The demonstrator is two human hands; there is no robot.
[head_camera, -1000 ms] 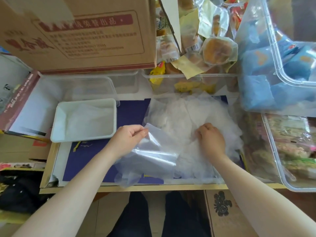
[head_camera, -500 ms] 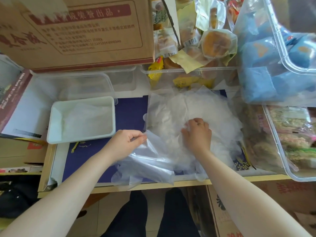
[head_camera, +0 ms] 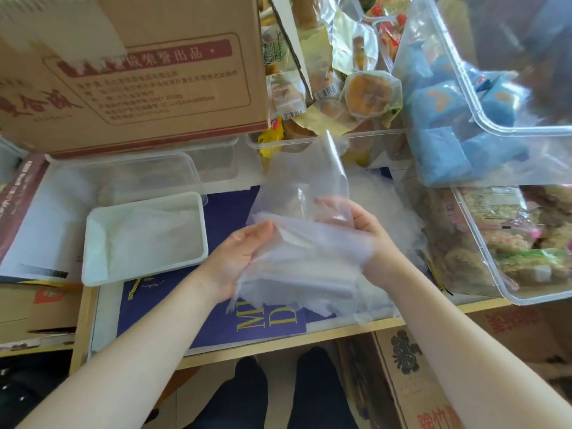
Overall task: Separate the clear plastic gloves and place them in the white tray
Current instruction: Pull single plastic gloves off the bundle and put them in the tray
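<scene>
Both hands, left hand and right hand, pinched clinging clear plastic gloves; static might have dragged several toward the white tray together.

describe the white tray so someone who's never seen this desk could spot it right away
Start at the big cardboard box at the back left; just in front of it lies a clear plastic container. The white tray sits nearer still, left of the left hand. It is the only opaque white, shallow rectangle among see-through bins.
</scene>
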